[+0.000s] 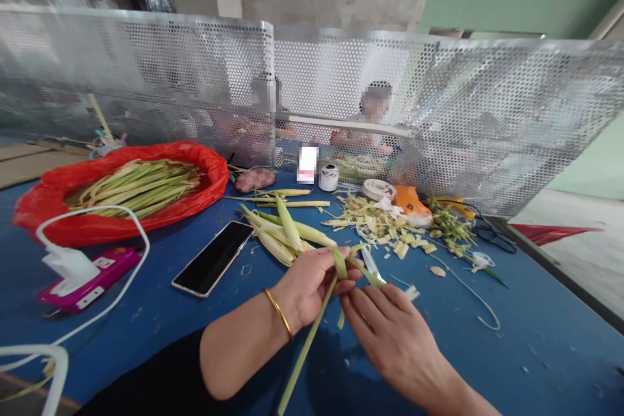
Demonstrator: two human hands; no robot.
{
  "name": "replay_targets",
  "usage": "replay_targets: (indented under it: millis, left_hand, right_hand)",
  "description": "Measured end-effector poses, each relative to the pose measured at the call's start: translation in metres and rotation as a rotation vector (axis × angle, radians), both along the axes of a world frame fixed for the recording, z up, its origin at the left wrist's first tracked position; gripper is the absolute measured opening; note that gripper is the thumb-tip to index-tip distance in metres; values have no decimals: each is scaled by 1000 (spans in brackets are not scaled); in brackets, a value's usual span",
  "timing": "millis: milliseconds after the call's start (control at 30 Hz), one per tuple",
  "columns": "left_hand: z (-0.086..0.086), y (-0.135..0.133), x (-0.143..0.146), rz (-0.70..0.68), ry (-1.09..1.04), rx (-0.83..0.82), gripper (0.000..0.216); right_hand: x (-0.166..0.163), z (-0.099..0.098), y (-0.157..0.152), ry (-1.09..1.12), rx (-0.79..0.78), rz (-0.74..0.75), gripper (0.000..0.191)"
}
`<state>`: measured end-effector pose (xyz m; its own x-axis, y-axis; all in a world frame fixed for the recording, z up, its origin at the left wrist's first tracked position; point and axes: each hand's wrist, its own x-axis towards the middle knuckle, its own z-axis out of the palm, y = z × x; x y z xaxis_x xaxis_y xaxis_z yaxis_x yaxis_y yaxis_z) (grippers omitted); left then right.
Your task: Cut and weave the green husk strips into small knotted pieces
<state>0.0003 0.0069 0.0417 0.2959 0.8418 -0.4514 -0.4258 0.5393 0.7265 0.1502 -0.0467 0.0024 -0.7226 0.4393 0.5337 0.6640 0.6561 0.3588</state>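
Observation:
My left hand (312, 283), a gold bangle on its wrist, grips a long green lemongrass stalk (305, 351) near its top, where the leaf curls over my fingers. My right hand (385, 328) pinches a peeled green strip of the same stalk just to the right. A small knife blade (371, 264) lies on the blue table just beyond my fingers. A heap of trimmed pale stalks (283, 234) rests just behind my left hand.
A red bag (58, 205) of stalks sits at left; a black phone (213, 257), a pink power strip (88, 279) with white cable. Cut scraps (385, 224), tape rolls and an orange bag at centre right. A perforated metal screen (195, 78) with people behind it.

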Motion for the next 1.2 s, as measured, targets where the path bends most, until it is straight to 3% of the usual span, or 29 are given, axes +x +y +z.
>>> replay_targets:
  millis: [233, 433, 567, 700, 833, 967, 1067, 1133, 1200]
  left_hand:
    - [-8, -2, 6, 15, -3, 18, 14]
    - [-14, -6, 14, 7, -21, 7, 19]
    - [-14, -7, 14, 15, -36, 3, 17]
    - [-15, -9, 13, 20, 5, 84, 12]
    - [-15, -11, 14, 2, 81, 222, 16]
    - [-15, -12, 13, -31, 149, 291, 25]
    - [-15, -11, 11, -62, 185, 312, 31]
    - [-13, -11, 10, -103, 197, 324, 33]
    - [-12, -11, 10, -144, 202, 324, 34]
  right_hand:
    - [-13, -1, -7, 64, 66, 183, 25]
    - [-21, -19, 2, 104, 79, 177, 23]
    - [-18, -17, 4, 113, 90, 181, 25]
    - [-9, -5, 1, 386, 35, 172, 18]
    - [2, 8, 4, 884, -191, -17, 8]
    - [7, 17, 13, 1399, -781, -193, 22]
    - [8, 20, 17, 1602, -1141, -231, 35]
    - [7, 20, 18, 1650, -1201, -222, 37]
    - [7, 19, 18, 1669, -1161, -206, 37]
